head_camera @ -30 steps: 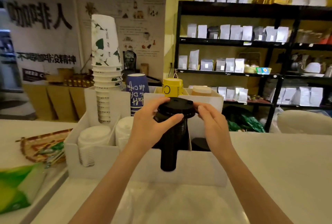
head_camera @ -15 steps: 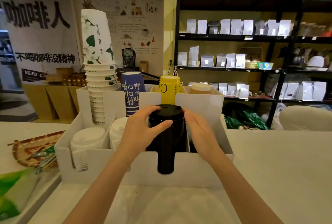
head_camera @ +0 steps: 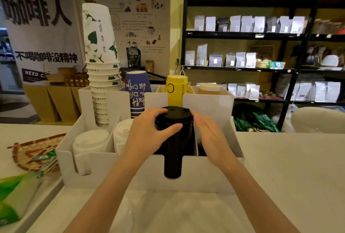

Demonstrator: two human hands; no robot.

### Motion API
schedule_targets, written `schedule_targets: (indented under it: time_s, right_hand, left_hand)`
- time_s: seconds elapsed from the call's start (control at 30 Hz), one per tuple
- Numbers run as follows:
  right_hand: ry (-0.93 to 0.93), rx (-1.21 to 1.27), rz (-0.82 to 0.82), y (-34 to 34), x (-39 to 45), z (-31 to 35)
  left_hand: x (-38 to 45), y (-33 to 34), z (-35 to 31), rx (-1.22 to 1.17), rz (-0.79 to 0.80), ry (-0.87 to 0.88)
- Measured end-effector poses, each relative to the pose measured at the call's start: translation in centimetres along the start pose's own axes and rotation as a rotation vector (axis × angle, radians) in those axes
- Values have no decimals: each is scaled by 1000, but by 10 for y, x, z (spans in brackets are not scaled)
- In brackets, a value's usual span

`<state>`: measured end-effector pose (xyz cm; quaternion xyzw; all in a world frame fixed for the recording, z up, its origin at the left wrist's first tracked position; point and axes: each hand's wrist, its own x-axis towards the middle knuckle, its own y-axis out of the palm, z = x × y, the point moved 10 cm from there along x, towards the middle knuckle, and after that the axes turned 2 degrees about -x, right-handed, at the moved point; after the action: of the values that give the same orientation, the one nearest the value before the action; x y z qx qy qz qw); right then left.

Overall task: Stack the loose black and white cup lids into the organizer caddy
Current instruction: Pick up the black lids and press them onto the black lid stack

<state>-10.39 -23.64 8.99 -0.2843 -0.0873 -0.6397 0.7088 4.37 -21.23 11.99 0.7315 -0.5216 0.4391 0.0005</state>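
A white organizer caddy (head_camera: pixel 205 173) stands on the counter in front of me. A tall stack of black lids (head_camera: pixel 172 158) fills its third front slot, rising above the rim. My left hand (head_camera: pixel 147 135) wraps the top of that stack, thumb across the front, fingers over the top lid. My right hand (head_camera: pixel 211 137) lies flat against the stack's right side, fingers straight. Two stacks of white lids (head_camera: pixel 89 143) sit in the left front slots. The rightmost front slot is mostly hidden behind my right hand.
Paper cup stacks stand in the caddy's back row: a tall white floral one (head_camera: pixel 101 64), a blue one (head_camera: pixel 137 94), a yellow one (head_camera: pixel 176 90). A woven tray (head_camera: pixel 33 152) and a green packet (head_camera: pixel 13 195) lie at left. Black shelving (head_camera: pixel 261 36) stands behind.
The black lid stack has sunk lower into its slot, and both hands have come down with it. My right hand has flattened against the stack's side.
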Motion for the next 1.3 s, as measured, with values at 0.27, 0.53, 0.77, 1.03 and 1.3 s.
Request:
schedule_targets:
  time_s: [0.27, 0.53, 0.77, 1.03, 1.3]
  right_hand:
    - [39, -18, 19, 7, 9, -13]
    - [84, 46, 22, 6, 10, -16]
    - [29, -40, 44, 9, 10, -13]
    - [48, -97, 87, 13, 11, -21]
    - [5, -222, 24, 6, 5, 4]
  left_hand:
    - [-8, 0, -4, 191, -75, -34]
    - [-8, 5, -6, 258, -41, -27]
    - [-4, 14, 2, 153, 15, -15]
    - [-7, 14, 0, 213, -7, -6]
    - [-7, 15, -3, 127, 84, 13]
